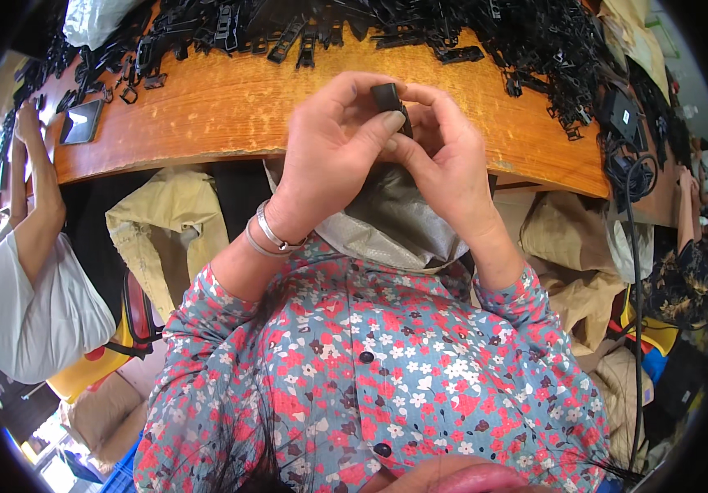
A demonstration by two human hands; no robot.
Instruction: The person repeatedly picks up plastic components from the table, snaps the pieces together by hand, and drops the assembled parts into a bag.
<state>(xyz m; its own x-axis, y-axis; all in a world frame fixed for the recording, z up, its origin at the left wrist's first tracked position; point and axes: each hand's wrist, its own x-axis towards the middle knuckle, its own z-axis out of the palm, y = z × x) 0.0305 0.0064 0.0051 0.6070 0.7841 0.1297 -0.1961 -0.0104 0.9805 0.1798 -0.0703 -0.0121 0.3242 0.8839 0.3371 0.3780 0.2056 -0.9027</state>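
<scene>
Just over the table's near edge, my left hand (329, 148) and my right hand (452, 160) come together around a small black plastic part (386, 97). The left thumb presses against its side, and the fingers behind it are partly hidden. Close by, my right hand is closed with thumb and fingers pinched at the part's lower end. Much of the part is covered by my fingers, so its exact kind does not show. A grey woven sack (399, 222) lies open below my hands, against my lap.
Piles of black plastic clips (526, 49) line the far side of the wooden table (206, 123). A phone (81, 122) lies at the left. A black box (619, 115) and coiled cable (631, 172) are at the right. Paper sacks (165, 214) stand below; co-workers' arms (40, 172) flank me.
</scene>
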